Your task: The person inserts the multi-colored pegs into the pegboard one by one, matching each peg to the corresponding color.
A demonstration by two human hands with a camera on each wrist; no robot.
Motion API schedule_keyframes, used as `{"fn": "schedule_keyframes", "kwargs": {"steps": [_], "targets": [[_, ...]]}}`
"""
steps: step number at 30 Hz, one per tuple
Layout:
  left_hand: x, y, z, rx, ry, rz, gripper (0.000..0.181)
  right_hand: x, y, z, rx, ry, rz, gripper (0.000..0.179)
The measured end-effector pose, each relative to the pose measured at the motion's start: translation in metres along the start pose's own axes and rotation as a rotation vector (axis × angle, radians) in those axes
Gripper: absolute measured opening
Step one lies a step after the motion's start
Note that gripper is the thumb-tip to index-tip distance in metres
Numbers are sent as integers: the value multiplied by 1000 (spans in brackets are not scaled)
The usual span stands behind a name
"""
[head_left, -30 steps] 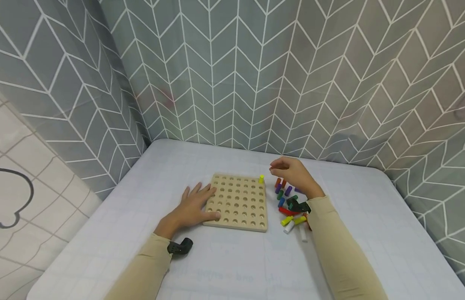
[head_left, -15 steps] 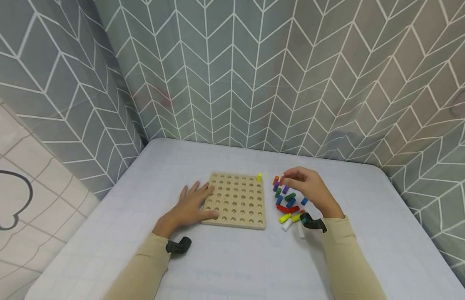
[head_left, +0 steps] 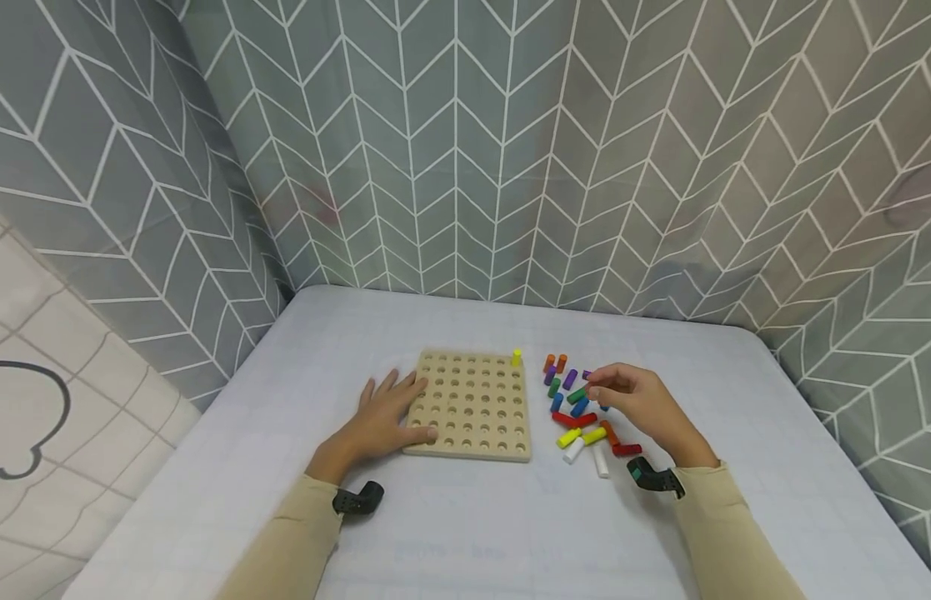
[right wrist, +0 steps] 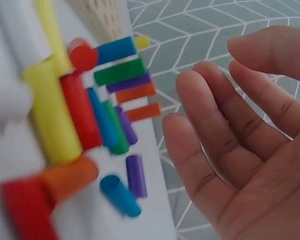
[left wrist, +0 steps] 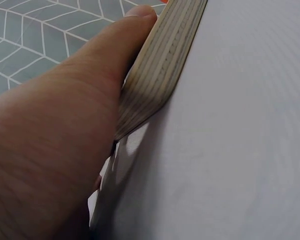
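A square wooden pegboard (head_left: 473, 454) with rows of round holes lies on the table. One yellow peg (head_left: 517, 357) stands upright in its far right corner. My left hand (head_left: 378, 421) rests at the board's left side, fingers spread, thumb over the near left corner. In the left wrist view that thumb (left wrist: 110, 45) lies along the layered edge (left wrist: 157, 60). Close over the right side of the loose pegs hovers my right hand (head_left: 648, 408). The right wrist view shows its fingers (right wrist: 199, 100) loosely bent, with nothing between them. Nearest below are a green peg (head_left: 577, 396) and a blue one (right wrist: 120, 195).
Loose pegs in orange, purple, green, blue, red, yellow and white lie scattered right of the board. A white peg (head_left: 600, 460) and a red peg (head_left: 627, 450) are at the near side. Patterned curtain (head_left: 465, 167) rises behind the table's far edge.
My right hand has moved from beyond the far end of the pegs toward me and to the right, uncovering more pegs. The left hand stays on the board.
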State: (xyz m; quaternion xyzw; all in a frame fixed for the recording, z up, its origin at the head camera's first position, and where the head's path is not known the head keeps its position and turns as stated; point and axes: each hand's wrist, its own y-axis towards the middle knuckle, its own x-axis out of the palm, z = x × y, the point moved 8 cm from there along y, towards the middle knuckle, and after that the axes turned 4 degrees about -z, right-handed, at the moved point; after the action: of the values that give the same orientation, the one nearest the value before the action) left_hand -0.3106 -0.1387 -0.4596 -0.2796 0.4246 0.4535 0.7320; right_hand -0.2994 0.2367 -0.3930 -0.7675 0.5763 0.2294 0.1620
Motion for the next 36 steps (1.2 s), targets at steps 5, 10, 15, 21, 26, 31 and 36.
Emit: {"fn": "schedule_keyframes", "kwargs": {"steps": [5, 10, 15, 21, 26, 31, 36], "targets": [[1, 0, -3, 4, -1, 10, 103, -7, -12, 13, 43, -23, 25, 40], [1, 1, -3, 4, -7, 13, 102, -13, -22, 22, 61, -37, 55, 40], [0, 0, -3, 5, -5, 17, 101, -14, -28, 30, 84, -35, 81, 37], [5, -7, -9, -13, -9, 13, 103, -8, -34, 38, 97, -96, 53, 38], [10, -11, -9, -10, -15, 20, 103, -9, -37, 44, 97, -110, 33, 32], [10, -8, -6, 3, 3, -4, 103, -8, -41, 52, 138, -115, -16, 28], [3, -2, -3, 14, 14, 14, 101, -7, -42, 50, 116, -128, -52, 22]]}}
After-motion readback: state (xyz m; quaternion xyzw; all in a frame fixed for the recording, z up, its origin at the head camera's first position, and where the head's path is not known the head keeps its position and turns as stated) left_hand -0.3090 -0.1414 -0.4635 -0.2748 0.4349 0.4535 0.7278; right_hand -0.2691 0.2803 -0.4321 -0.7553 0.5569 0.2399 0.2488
